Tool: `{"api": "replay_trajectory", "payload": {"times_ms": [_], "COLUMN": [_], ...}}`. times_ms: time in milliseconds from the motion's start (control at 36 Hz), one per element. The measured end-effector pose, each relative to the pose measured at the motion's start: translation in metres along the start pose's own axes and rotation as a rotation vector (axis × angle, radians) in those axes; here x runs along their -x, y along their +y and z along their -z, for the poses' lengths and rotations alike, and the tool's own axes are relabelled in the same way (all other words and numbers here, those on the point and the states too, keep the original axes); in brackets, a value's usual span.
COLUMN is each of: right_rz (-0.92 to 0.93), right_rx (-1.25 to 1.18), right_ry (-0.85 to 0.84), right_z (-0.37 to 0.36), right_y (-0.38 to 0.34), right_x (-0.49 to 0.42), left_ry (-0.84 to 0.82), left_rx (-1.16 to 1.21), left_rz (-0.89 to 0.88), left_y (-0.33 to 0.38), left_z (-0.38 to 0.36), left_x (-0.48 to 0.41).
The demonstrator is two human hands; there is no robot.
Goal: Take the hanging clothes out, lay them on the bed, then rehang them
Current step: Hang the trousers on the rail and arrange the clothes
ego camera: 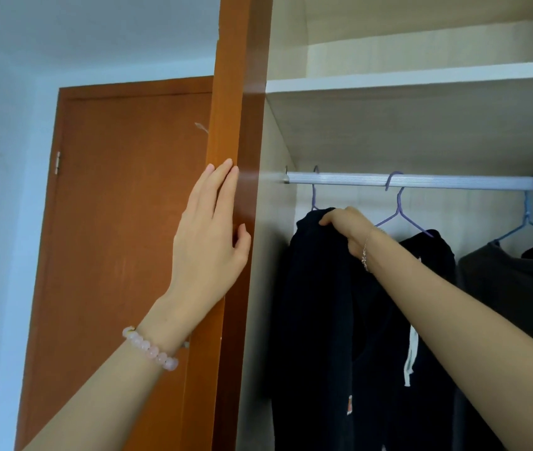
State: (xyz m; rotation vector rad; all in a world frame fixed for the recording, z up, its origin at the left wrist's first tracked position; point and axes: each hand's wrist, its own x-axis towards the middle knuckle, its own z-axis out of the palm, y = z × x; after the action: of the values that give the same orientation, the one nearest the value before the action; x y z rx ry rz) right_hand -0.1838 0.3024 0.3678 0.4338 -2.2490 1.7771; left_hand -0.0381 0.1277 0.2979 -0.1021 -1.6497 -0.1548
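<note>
My left hand (pixel 208 232) lies flat and open on the wardrobe door (pixel 232 125) edge. My right hand (pixel 345 227) pinches the shoulder of the dark hoodie (pixel 317 320), hanging leftmost on the rail (pixel 421 181). Fabric looks soft and limp, likely fairly light; better to take the hanger (pixel 314 193) hook than cloth.

Bare forearms; pink bead bracelet (pixel 150 348); thin chain bracelet (pixel 364 252).
</note>
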Motion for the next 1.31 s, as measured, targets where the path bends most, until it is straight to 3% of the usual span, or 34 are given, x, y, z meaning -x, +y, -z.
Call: {"api": "replay_trajectory", "payload": {"times_ms": [111,194,250,333,417,500,667,778,972,1194,1306], "right_rz": [0.028,0.069,0.117,0.290,0.373,0.379,0.352,0.374,0.421,0.065,0.073], "right_rx": [-0.100,-0.105,0.044,0.455,0.642,0.805,1.043,1.200,1.079,0.578,0.371], "right_ry": [-0.130,-0.153,-0.053,0.092,-0.002,-0.056,-0.092,-0.031,0.275,0.204,0.179], "right_z": [0.014,0.028,0.037,0.049,0.053,0.048,0.032,0.034,0.072,0.143,0.155], "right_y": [0.002,0.007,0.014,0.028,0.040,0.050,0.054,0.058,0.069,0.079,0.079], "right_x": [0.011,0.008,0.009,0.013,0.009,-0.001,-0.010,-0.012,0.003,0.010,0.018], "left_ry": [0.013,-0.016,-0.061,-0.140,-0.330,-0.487,-0.657,-0.692,-0.689,-0.672,-0.657], "left_rx": [-0.034,-0.127,-0.146,-0.045,0.111,0.123,0.163,0.141,0.118,0.412,0.712], "left_rz": [0.037,-0.056,-0.147,-0.197,-0.088,0.022,0.251,0.287,0.331,0.508,0.678], "left_y": [0.014,0.029,0.041,0.060,0.077,0.079,0.068,0.062,0.064,0.057,0.060], "left_z": [0.000,-0.003,-0.008,-0.019,-0.033,-0.057,-0.096,-0.111,-0.127,-0.153,-0.158], "left_x": [0.001,0.005,0.007,0.004,-0.006,-0.014,-0.014,-0.010,-0.011,-0.033,-0.037]}}
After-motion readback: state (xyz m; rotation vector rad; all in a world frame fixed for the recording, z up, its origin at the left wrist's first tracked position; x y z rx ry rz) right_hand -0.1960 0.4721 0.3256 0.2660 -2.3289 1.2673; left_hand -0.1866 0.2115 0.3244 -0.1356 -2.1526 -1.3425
